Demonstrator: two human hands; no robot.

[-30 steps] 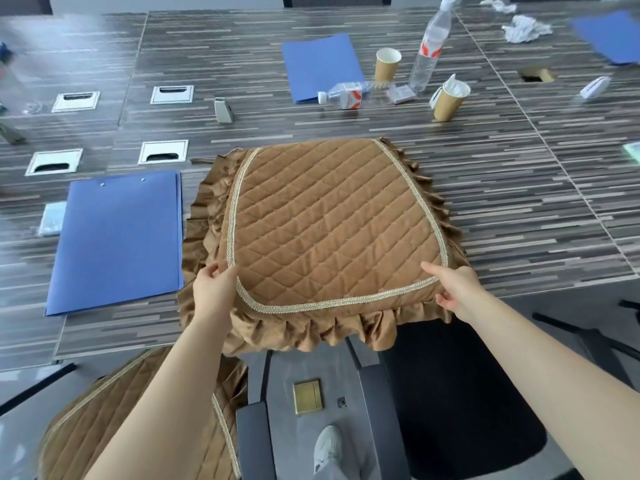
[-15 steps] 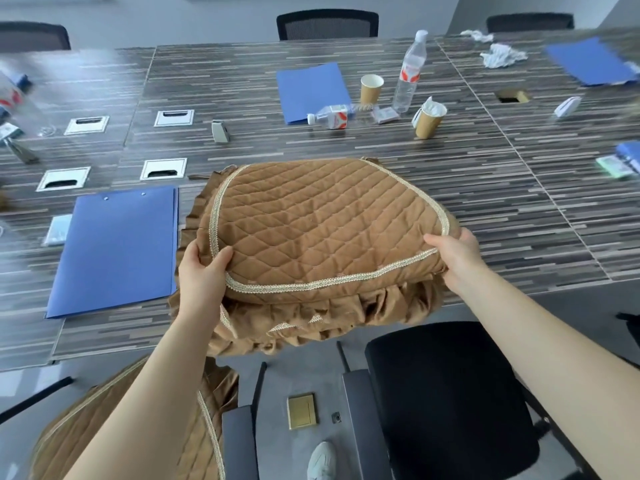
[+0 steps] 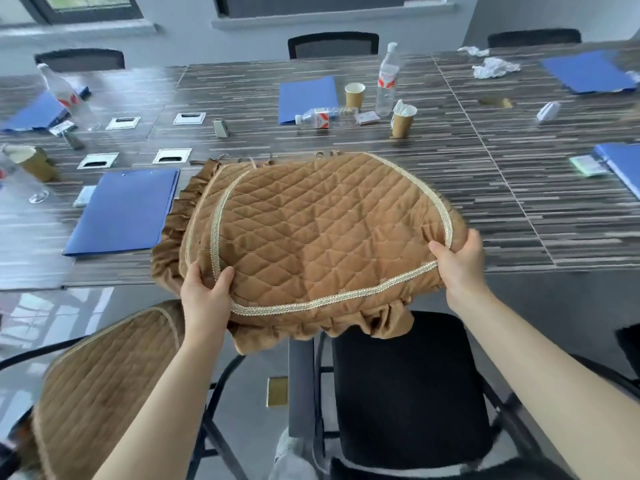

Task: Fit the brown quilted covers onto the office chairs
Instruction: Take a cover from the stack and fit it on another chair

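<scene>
Gripping brown quilted cover with beige braid trim and ruffled skirt (image 3: 322,237) at its near corners, both hands at once. Left hand (image 3: 206,296) on near-left corner: thumb up on quilted face beside braid, other fingers curled under and hidden by fabric. Right hand (image 3: 459,261) on near-right corner: thumb over braid edge, fingers wrapped beneath, tips out of sight. Cover held roughly level, near edge overhanging table edge, ruffle hanging loose toward black padded office chair seat (image 3: 408,393) directly below, not touching it. Far half of cover over striped dark wood-grain conference table (image 3: 519,209); cannot tell whether resting on it or clear. Second brown quilted cover (image 3: 100,386) already sitting on chair at lower left.

On table, left of held cover: blue folder (image 3: 124,209), just beside ruffle. Beyond it, metal cable hatches (image 3: 172,155). Farther back, centre: second blue folder (image 3: 306,97), clear plastic bottle lying on its side (image 3: 320,117), upright clear water bottle with red label (image 3: 387,79), brown paper cup (image 3: 354,94), another brown paper cup stuffed with white tissue (image 3: 402,119). Crumpled white tissues (image 3: 493,68) at far right. Black mesh chair backs (image 3: 333,45) along far side of table
</scene>
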